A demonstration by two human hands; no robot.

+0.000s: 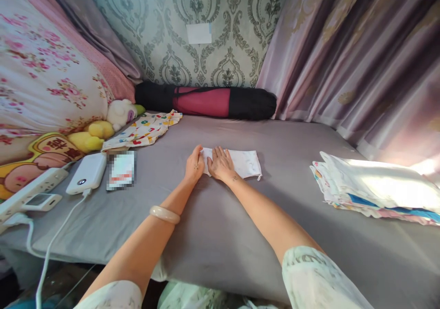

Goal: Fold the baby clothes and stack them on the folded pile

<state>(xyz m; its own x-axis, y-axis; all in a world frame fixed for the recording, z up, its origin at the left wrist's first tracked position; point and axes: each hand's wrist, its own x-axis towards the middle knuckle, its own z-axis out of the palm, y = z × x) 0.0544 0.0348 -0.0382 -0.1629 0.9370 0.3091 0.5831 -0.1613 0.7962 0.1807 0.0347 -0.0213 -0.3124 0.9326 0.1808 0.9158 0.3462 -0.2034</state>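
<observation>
A small white cloth (248,163), folded into a flat rectangle with a faint print, lies on the grey sheet in front of me. My right hand (220,163) rests flat on its left half, palm down with fingers stretched out. At the cloth's left end is my left hand (195,164), its fingers curled closed around that edge. The part of the cloth under both hands is hidden. From the right end a small loop or corner sticks out toward me.
Folded clothes (374,185) are stacked at right. Left are a power bank (87,173) with a cable, a power strip (34,192), a blurred packet (122,169), plush toys (120,114) and a patterned garment (146,130). A long black-and-red bag (202,102) lies along the wall.
</observation>
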